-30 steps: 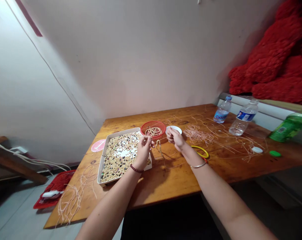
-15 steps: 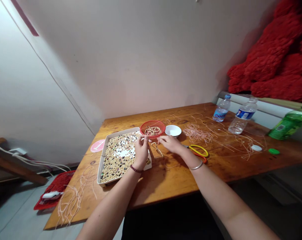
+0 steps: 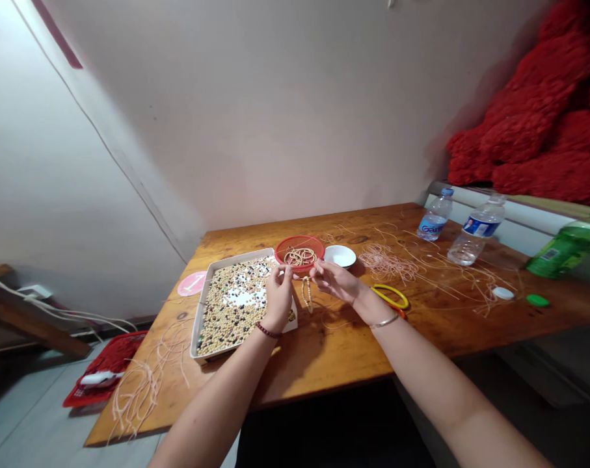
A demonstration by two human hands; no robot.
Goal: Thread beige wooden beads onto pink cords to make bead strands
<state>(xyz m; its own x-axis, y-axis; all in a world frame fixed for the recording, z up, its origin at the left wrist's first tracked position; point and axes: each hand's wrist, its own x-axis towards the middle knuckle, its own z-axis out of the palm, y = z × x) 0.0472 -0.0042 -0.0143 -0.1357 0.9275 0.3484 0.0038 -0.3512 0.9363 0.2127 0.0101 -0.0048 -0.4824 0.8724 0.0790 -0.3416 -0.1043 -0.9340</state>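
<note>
My left hand and my right hand are raised just above the wooden table, fingers pinched on the two ends of a thin cord. A short loop of strung beads hangs from that cord between them. My left hand hovers over the right edge of a white tray filled with loose mixed beads. Just behind the hands stands a red bowl with several finished bead rings in it, and a small white dish beside it.
Yellow-handled scissors lie right of my right hand. Loose pink cords are spread over the table's right half and hang off its front left corner. Two water bottles and a green bottle stand at the far right.
My right hand came down and leftward from beside the white dish towards my left hand. The beaded strand now hangs as a short loop between both hands.
</note>
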